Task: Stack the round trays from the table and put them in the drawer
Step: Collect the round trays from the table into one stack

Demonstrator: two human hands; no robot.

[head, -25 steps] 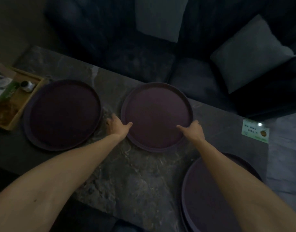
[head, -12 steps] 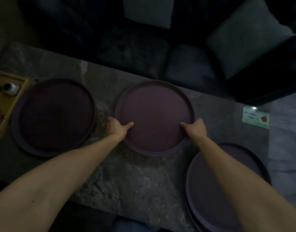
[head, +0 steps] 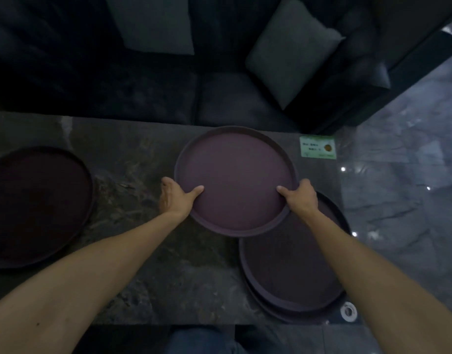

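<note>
- Hands on the middle tray [head: 235, 180]: left hand [head: 175, 198] and right hand [head: 300, 198] each clamp the rim on opposite sides, thumbs lying on the inner face, the other fingers curled under and out of view.
- Middle tray overlaps the far edge of the stack [head: 294, 267] at the table's [head: 148, 251] near right corner; whether it is lifted clear or resting on that edge cannot be told in this dim light.
- Third tray [head: 36, 205] lies well apart at the left, cut off by the frame.
- Risk: the stack sits close to the corner, so an off-centre landing could push it over the edge; a rim could also catch instead of nesting.
- Drawer not in view.
</note>
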